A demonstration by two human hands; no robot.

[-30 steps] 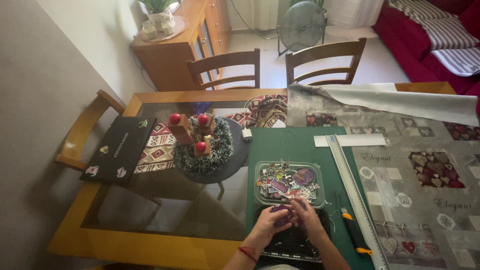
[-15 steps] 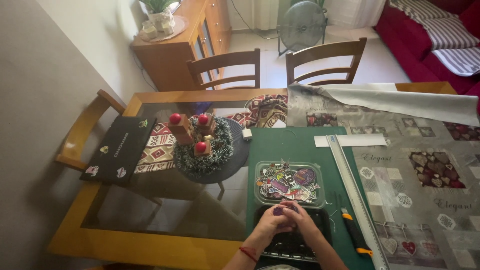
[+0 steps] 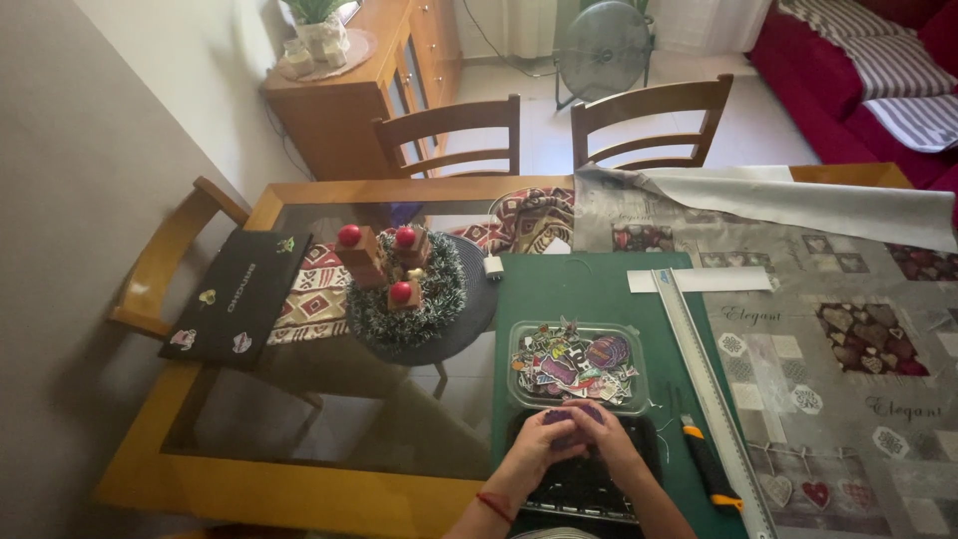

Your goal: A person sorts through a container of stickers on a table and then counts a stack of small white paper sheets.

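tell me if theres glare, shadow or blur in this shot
Head view: daylight brightens the floor by the fan; the glass tabletop shows soft reflections; the left wall lies in shadow; both hands and the small purple piece look slightly soft; edges bow mildly.

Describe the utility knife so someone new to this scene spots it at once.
Start at the green cutting mat on the glass table. Beside its right edge, just left of the long metal ruler, lies the utility knife. Its black body with orange ends sets it apart.

Our left hand (image 3: 539,449) and right hand (image 3: 609,442) slid down a little — now together on a small purple sticker (image 3: 571,416).
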